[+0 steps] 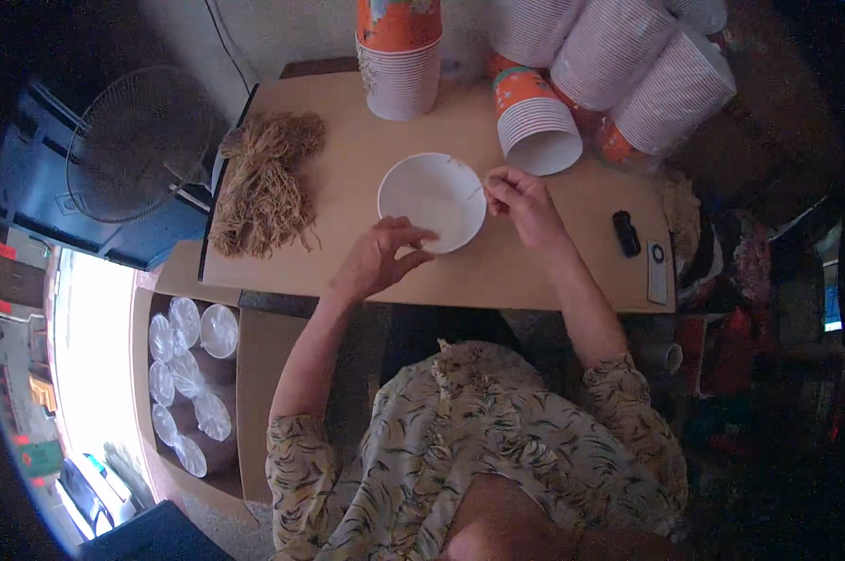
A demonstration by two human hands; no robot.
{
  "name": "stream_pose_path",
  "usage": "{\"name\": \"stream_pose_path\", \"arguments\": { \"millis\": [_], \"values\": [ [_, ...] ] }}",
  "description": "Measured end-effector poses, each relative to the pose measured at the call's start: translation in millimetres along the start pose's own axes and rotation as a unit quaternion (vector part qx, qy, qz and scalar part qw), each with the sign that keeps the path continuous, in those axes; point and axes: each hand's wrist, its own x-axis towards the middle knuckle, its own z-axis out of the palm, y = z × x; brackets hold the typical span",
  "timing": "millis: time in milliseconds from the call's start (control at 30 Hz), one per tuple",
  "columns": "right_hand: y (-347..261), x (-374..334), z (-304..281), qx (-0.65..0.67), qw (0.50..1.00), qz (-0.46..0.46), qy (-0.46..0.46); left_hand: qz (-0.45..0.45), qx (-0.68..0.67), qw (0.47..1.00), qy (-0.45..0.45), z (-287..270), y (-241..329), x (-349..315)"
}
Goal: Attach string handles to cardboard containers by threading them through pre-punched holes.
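Observation:
A white round bowl (432, 192) stands on the table in front of me, with a few thin bits at its far right inner wall. My left hand (380, 257) is at its near left rim; the fingers reach over the edge and the thumb is spread away from them. Beside the right rim, my right hand (530, 206) is closed in a pinch on a thin brownish strand (476, 192) that points toward the bowl. To the left lies a heap of tangled brown dried strands (271, 182).
A tall stack of orange and white tubs (402, 79) stands at the back. More stacked tubs (539, 136) lie at the right, beside wrapped stacks (670, 89). A black object (626, 234) lies near the right edge. Below left, a cardboard box (254, 402) holds several plastic-wrapped bowls (187, 374).

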Motion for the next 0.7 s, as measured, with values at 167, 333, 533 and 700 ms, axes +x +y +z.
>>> {"name": "stream_pose_path", "arguments": {
  "millis": [167,333,533,700],
  "values": [
    [-48.3,26.0,36.6,-0.094,0.986,-0.07,-0.122,-0.077,-0.199,0.966,0.146,25.4,-18.1,-3.2],
    [-50.7,32.3,3.4,-0.205,0.946,-0.231,-0.104,-0.166,-0.534,0.776,0.293,26.7,-20.4,3.6],
    [-32.5,21.6,-5.9,-0.231,0.939,-0.237,-0.098,-0.137,-0.688,0.652,0.287,21.9,-24.6,25.4],
    [-46.8,39.3,-0.3,-0.191,0.934,-0.301,-0.038,-0.179,-0.714,0.61,0.294,2.1,-22.8,57.2]
  ]
}}
